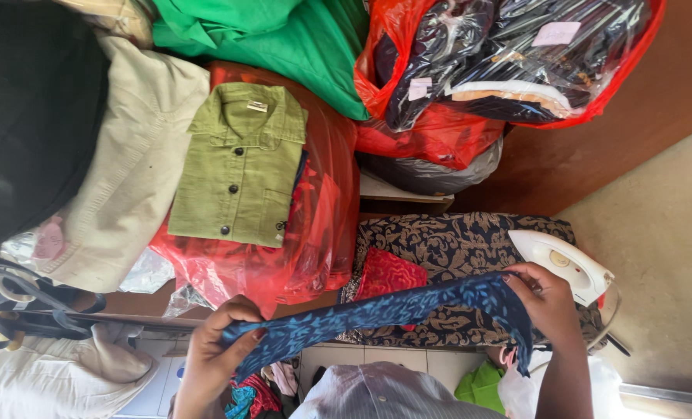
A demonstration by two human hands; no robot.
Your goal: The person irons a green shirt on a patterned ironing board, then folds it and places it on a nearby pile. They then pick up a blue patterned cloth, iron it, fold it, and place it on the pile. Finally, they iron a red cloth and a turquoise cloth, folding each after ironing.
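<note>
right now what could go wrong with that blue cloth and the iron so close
1. The right hand grips the blue cloth right beside the white iron; if it is hot, the hand or cloth could brush it.
2. The iron sits at the edge of the patterned board, so a tug might knock it off.
3. The left hand stretches the cloth over the red fabric, which could get dragged along.

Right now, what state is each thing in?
Blue patterned cloth: stretched between both hands, off the board.
Left hand: fingers closed on cloth end.
Right hand: fingers closed on other end.
Iron: resting on patterned board.
Green shirt: folded, buttoned.
Red bag: open, filled.
</note>
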